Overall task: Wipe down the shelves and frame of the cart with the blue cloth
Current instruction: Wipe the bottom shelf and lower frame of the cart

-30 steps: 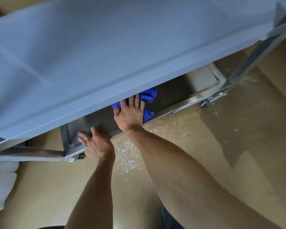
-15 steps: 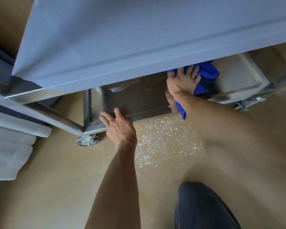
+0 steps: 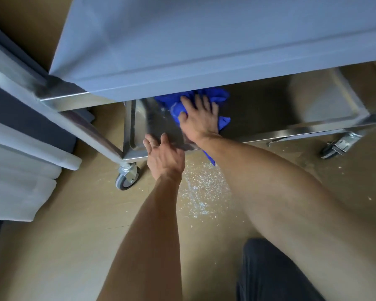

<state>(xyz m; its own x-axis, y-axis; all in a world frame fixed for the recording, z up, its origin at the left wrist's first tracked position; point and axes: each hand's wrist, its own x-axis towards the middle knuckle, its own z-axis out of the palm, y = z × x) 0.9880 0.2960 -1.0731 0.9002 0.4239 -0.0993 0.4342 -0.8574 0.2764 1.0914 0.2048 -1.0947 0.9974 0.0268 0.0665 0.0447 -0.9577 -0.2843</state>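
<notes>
Where the view begins, at 6 o'clock, a dark trouser leg (image 3: 269,274) sits low in the frame, and two bare forearms reach up from it over a tan floor (image 3: 52,246). White crumbs (image 3: 201,192) lie scattered on that floor between the arms, just below the cart's front edge. Further up, the left hand (image 3: 164,155) rests on the front lip of the bottom shelf (image 3: 258,118), near the shelf's 9 o'clock corner, its fingers relaxed and slightly spread, gripping nothing. Just beyond it, toward 1 o'clock, the right hand (image 3: 199,118) lies flat with straight, spread fingers, pressing the blue cloth (image 3: 213,94) down onto the steel shelf; a tail of the cloth hangs over the front lip beneath the wrist. A grey caster (image 3: 127,178) stands under the left corner of the cart (image 3: 126,135), and another caster (image 3: 336,147) shows at 3 o'clock. Above, the pale upper shelf (image 3: 204,40) overhangs and hides the far part of the cloth. White folded linen (image 3: 15,187) sits at 9 o'clock.
</notes>
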